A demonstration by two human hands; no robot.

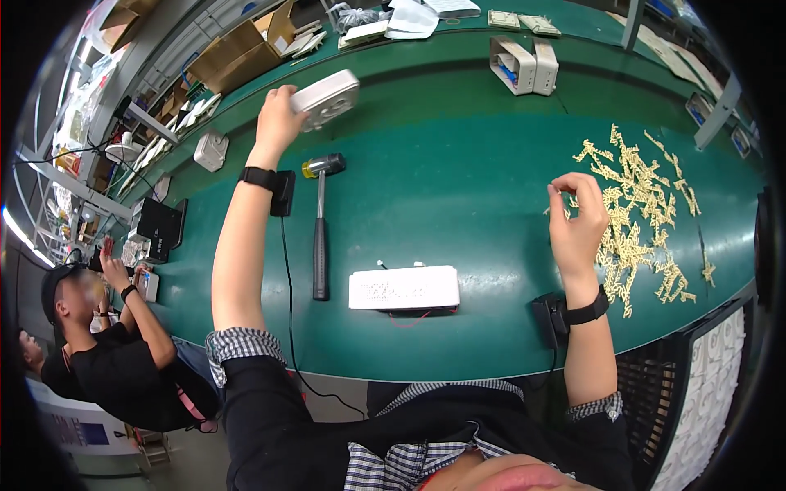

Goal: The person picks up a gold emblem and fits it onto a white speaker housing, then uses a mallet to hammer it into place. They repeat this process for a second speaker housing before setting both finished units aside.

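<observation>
My left hand (278, 123), reaching to the far left of the bench, grips a white plastic housing (329, 96) by its near end. This housing is tilted, with round openings on its side. My right hand (580, 217) is above the left edge of a scattered pile of small cream-coloured parts (630, 237). Its fingers are curled with thumb and forefinger close together; whatever they may hold is too small to make out. Between my arms lies a white rectangular unit (404, 286) with a dotted face and a thin red wire (409, 324) at its near side.
A hammer (320, 237) with a black handle lies right of my left forearm. Black boxes on wrist straps trail cables from both wrists. White housings (524, 67) stand at the back. Cardboard boxes (246, 53) fill the far left. A person (115, 344) works at left.
</observation>
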